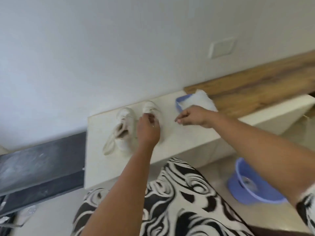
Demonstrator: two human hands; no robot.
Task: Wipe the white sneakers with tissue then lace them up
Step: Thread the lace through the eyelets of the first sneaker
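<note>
Sneakers sit side by side at the middle of the frame on a pale worktop (pixel 187 133): the left sneaker (pixel 121 126) lies unlaced with its tongue open and a loose lace (pixel 109 145) trailing toward lower left. The right sneaker (pixel 150 108) is partly covered by the left hand (pixel 148 128), whose fingers curl onto it. The right hand (pixel 192 116), right of centre, has its fingers pinched together; what they hold is too blurred to tell. A blue-rimmed basin with white cloth (pixel 201 101) stands just behind it. A blue bucket (pixel 252 183) sits on the floor at lower right.
</note>
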